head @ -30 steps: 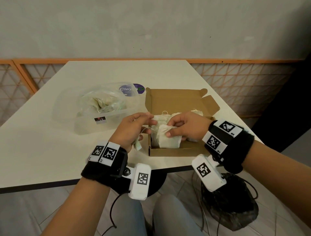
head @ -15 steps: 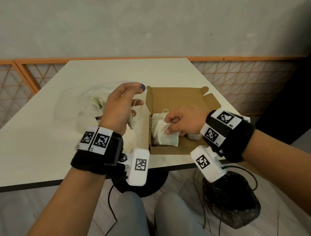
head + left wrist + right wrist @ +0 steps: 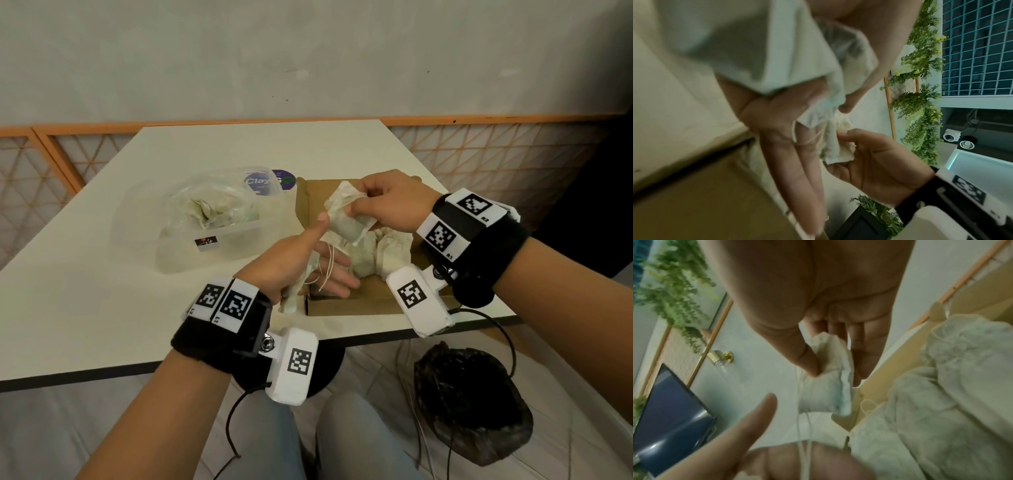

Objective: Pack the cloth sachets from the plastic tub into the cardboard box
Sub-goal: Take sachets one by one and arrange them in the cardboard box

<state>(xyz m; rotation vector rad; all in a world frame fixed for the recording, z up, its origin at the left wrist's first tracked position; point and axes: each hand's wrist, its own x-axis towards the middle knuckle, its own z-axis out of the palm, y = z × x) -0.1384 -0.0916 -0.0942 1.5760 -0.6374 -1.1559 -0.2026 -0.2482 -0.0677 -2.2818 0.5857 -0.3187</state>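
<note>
A: You're at a pale table (image 3: 102,291) against a grey wall, orange lattice rail behind it.

B: And the sachet?

A: Your right hand (image 3: 387,205) pinches one sachet (image 3: 346,214) between thumb and curled fingers, held up above the box (image 3: 342,305). Half a second ago that hand was down inside the box, pressing a sachet into place; now it has risen with this one. Your left hand (image 3: 301,263) has come back from over the tub (image 3: 205,253) and lies palm up at the box's near-left corner, fingers straight, thumb raised towards the lifted sachet, with a second sachet (image 3: 294,291) and its strings draped across the palm.

B: So what does that mean?

A: A hand-over, I'd judge: two more are about to go in.

B: How do they look?

A: Off-white, soft, crumpled, with thin drawstrings. Several already lie packed in the box; more remain in the tub, just left of it.
</note>
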